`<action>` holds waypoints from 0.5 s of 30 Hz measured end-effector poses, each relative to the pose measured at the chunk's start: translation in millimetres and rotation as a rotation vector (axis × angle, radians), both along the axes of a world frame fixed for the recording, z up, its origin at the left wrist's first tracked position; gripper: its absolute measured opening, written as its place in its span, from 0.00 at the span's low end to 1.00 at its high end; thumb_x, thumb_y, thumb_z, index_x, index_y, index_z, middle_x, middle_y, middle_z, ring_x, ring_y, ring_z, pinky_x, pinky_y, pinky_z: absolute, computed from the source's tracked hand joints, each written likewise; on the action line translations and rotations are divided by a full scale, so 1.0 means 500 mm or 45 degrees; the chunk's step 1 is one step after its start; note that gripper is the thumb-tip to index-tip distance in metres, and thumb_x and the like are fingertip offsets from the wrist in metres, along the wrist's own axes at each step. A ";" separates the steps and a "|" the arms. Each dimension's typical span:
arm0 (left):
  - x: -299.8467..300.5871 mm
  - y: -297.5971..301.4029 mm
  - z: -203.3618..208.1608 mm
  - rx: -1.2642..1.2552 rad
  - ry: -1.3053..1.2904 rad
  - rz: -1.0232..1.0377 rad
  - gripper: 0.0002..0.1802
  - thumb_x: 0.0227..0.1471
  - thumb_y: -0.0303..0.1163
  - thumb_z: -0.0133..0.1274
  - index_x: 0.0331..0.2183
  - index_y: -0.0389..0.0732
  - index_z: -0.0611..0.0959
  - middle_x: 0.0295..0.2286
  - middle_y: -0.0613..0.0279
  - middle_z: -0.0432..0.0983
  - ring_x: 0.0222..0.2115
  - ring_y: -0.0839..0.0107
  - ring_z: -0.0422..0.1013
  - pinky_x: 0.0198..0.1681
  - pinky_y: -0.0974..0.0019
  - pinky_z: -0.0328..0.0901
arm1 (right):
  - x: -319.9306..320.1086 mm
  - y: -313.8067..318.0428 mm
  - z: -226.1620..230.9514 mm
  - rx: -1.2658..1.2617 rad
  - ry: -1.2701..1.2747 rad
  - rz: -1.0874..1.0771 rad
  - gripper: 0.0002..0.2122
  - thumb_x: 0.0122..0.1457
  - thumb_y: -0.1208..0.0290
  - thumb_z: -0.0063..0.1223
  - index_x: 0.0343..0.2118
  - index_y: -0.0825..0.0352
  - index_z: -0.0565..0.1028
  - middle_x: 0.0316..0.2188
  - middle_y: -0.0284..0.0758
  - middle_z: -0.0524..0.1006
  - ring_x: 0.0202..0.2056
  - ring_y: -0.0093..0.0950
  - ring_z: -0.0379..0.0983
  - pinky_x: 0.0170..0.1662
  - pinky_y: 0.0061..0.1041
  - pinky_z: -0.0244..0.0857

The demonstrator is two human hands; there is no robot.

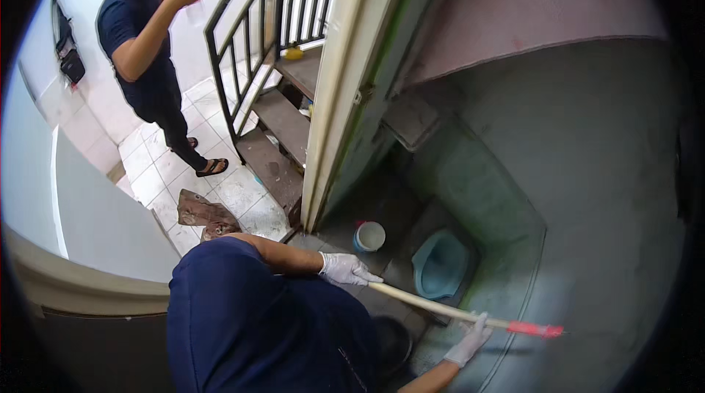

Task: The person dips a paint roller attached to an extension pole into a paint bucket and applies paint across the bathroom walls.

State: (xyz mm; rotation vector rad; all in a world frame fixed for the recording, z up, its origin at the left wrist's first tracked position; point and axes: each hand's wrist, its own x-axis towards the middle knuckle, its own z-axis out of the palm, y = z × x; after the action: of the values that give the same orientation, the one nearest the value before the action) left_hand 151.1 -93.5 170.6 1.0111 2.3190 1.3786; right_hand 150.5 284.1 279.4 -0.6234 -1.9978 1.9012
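Note:
Both my hands wear thin white gloves and hold a long pale wooden pole (pixel 422 300) with a red end (pixel 534 329). My left hand (pixel 348 269) is closed round the pole's left end. Farther along, my right hand (pixel 471 341) grips it just short of the red part. The red end is against or close in front of the grey-green wall (pixel 587 246); I cannot tell whether they touch. Below the pole's far side lies a light blue squat toilet (pixel 424 267), partly in shade. A white bucket (pixel 369 237) stands on the dark floor beyond my left hand.
A door frame (pixel 345 107) rises between this small room and a white-tiled floor (pixel 165 165). Out there, a person (pixel 139 48) stands by stairs (pixel 275 121) with a black railing (pixel 242 48). A crumpled brown cloth (pixel 202 211) lies near the doorway. A bag (pixel 71 63) hangs on the wall.

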 end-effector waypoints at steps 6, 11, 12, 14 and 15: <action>-0.014 0.129 0.112 0.042 0.172 -0.103 0.28 0.57 0.34 0.47 0.59 0.56 0.65 0.40 0.46 0.75 0.37 0.52 0.73 0.44 0.60 0.67 | -0.024 0.142 0.147 0.146 0.246 -0.068 0.24 0.59 0.56 0.52 0.51 0.68 0.65 0.38 0.34 0.70 0.39 0.25 0.69 0.39 0.27 0.64; -0.005 0.196 0.186 0.236 0.048 -0.157 0.27 0.57 0.35 0.46 0.59 0.57 0.65 0.32 0.49 0.75 0.34 0.53 0.73 0.43 0.59 0.66 | -0.016 0.110 0.296 0.111 0.238 -0.257 0.29 0.61 0.58 0.50 0.59 0.71 0.58 0.51 0.41 0.64 0.51 0.32 0.63 0.55 0.36 0.59; -0.010 0.188 0.184 0.239 0.033 -0.152 0.27 0.57 0.35 0.46 0.59 0.57 0.65 0.32 0.49 0.75 0.34 0.53 0.73 0.43 0.59 0.66 | -0.014 0.104 0.286 0.115 0.223 -0.253 0.29 0.61 0.58 0.50 0.59 0.71 0.58 0.51 0.41 0.64 0.51 0.32 0.63 0.55 0.36 0.59; -0.017 0.165 0.153 -0.074 0.075 -0.174 0.28 0.58 0.36 0.46 0.60 0.58 0.62 0.36 0.47 0.75 0.35 0.52 0.73 0.40 0.59 0.66 | -0.012 0.091 0.228 0.186 0.199 -0.281 0.29 0.61 0.58 0.50 0.58 0.72 0.58 0.49 0.42 0.66 0.48 0.34 0.66 0.49 0.35 0.65; -0.016 0.150 0.113 0.097 0.072 -0.167 0.28 0.59 0.36 0.45 0.60 0.61 0.62 0.35 0.48 0.76 0.35 0.52 0.73 0.41 0.59 0.67 | -0.014 0.109 0.170 0.172 0.216 -0.245 0.28 0.61 0.58 0.48 0.58 0.73 0.58 0.46 0.44 0.67 0.43 0.34 0.70 0.41 0.33 0.70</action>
State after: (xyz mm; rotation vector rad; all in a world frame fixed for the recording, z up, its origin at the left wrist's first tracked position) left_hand 143.1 -18.6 227.3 1.2163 2.2099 1.4132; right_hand 143.6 338.5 364.3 -0.5752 -1.8685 1.6351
